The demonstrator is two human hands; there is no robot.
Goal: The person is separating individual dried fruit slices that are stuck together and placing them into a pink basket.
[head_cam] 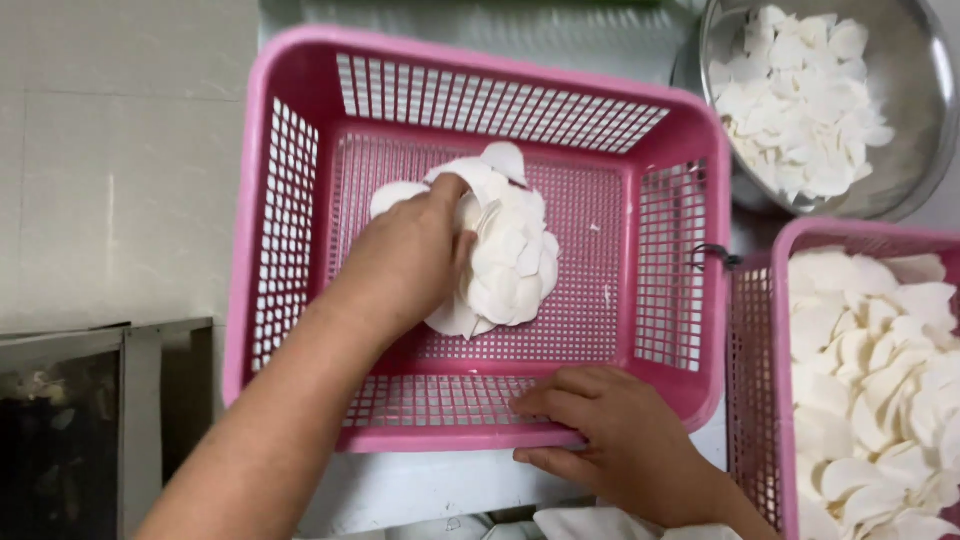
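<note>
Nearest me, at about five o'clock, my right hand [625, 440] grips the near rim of the pink basket [690, 250]: the fingers [560, 395] lie close together over the rim's inner side and the thumb runs along the outside, so the hand is clamped on that edge. My left forearm comes in from seven o'clock and crosses the near wall into the basket. Farther in, near the middle of the basket floor, my left hand [405, 265] rests palm-down on the pile of white slices [510, 260]; its fingers curl together into the pile's left side, with thin round slices fanned out toward three o'clock and one lifted at the pile's far edge. At three to four o'clock a second pink basket [765, 400] stands just beside the first, heaped with the same white slices. Farthest off, at one o'clock, a steel bowl [925, 110] holds another mound of slices. Pale tiles lie at ten o'clock.
</note>
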